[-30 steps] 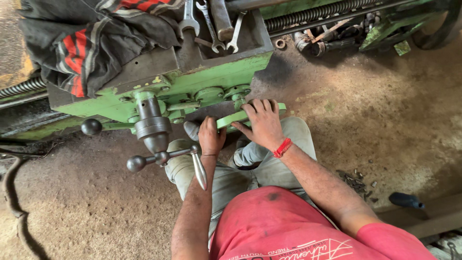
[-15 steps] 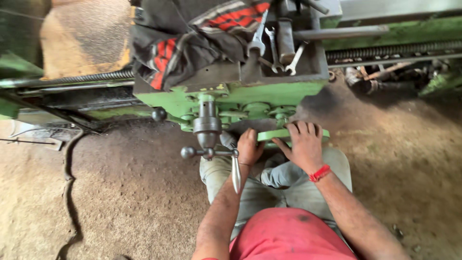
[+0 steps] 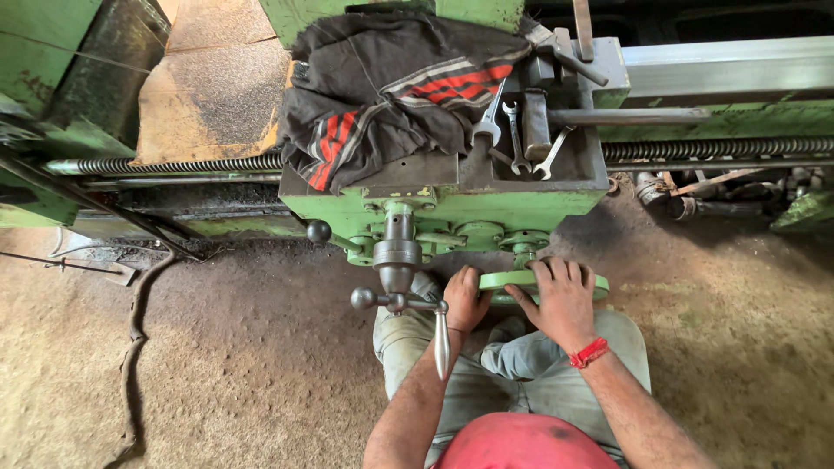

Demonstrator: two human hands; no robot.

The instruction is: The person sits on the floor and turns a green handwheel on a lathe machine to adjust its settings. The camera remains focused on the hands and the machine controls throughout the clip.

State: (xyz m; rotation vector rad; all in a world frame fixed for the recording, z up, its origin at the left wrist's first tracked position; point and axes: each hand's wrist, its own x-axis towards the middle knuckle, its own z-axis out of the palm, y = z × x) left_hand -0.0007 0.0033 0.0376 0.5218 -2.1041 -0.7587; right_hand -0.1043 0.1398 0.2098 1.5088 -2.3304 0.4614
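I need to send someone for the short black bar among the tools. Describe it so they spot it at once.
Start at the green machine and find the flat tray on top, right of the dark striped cloth. Several spanners lie there. The black bar sits among them, thick, blocky and dark, unlike the thin shiny open-ended spanners.

Green handwheel (image 3: 521,280) edge-on, low on carriage apron, gripped.
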